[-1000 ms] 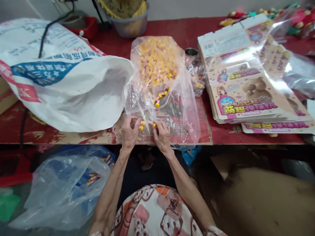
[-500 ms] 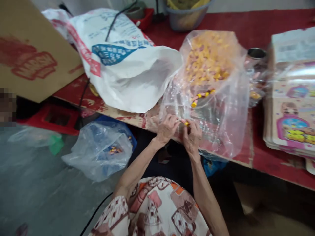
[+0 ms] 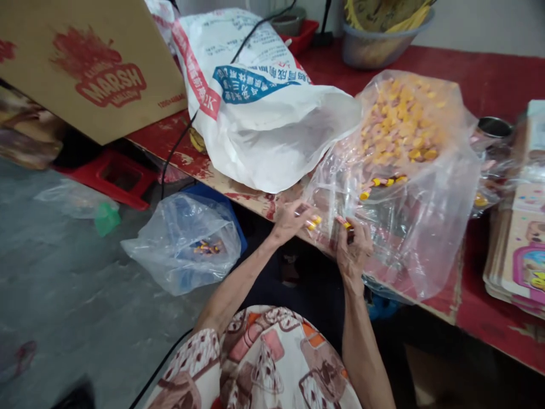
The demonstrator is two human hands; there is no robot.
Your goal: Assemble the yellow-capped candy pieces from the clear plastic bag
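my left hand and my right hand are both low over the near edge of the red-painted worktop, curled nearly closed and pinching between thumb and fingers. the left has a small yellow-and-pink sweet, the right another small sweet, and through the plastic i cannot quite tell whether my fingers are inside the bag or just against it. the clear plastic bag lies right in front of me, spread on the worktop and touching both hands, probably set there so i can reach it without stretching. higher up inside it is the heap of yellow and pink sweets, with a short row of them lying apart from the heap, nearer my fingers. the white woven sack with blue print slumps just to the left of the bag, its mouth folded open toward it, likely to keep the two close together. a steel cup stands beyond the bag on the right, by the stack of printed cardboard sheets. the marsh mallow carton leans at the left, and a second clear bag holding a few sweets sits on the floor beside my lap, handy to my left.
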